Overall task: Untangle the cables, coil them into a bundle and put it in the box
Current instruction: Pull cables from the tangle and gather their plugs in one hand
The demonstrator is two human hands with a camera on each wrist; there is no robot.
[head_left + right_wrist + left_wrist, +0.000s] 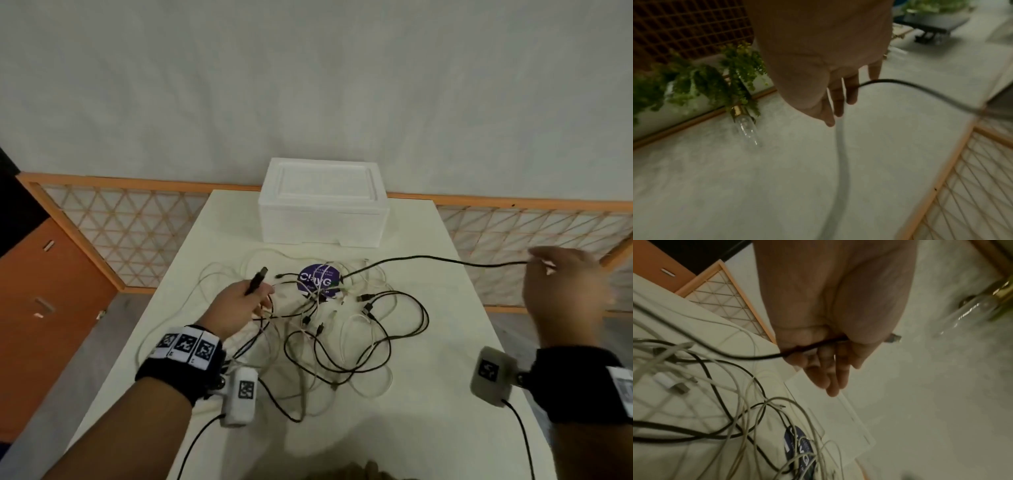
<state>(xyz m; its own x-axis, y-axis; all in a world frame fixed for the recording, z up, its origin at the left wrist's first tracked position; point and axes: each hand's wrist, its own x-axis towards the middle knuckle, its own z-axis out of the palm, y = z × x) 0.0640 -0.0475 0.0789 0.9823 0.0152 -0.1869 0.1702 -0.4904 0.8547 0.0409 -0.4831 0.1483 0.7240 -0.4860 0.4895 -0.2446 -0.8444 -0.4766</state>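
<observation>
A tangle of black and white cables [342, 325] lies on the white table [428, 428], over a round purple sticker [320, 281]. My left hand [239, 305] grips a black cable [756, 356] near its USB plug [262, 274], whose metal tip [895, 338] pokes out past the thumb. My right hand [561, 284] is raised off the table's right edge and pinches another stretch of black cable [428, 258], pulled taut out of the pile; in the right wrist view that black cable [920, 89] runs from the fingers to the right. A white foam box [323, 202] with its lid on stands at the table's far edge.
A wooden lattice screen [130, 226] runs behind the table on both sides. An orange cabinet [44, 284] stands at the left. The right wrist view shows a glass bottle [747, 128] and green plants [694, 81] against a wall.
</observation>
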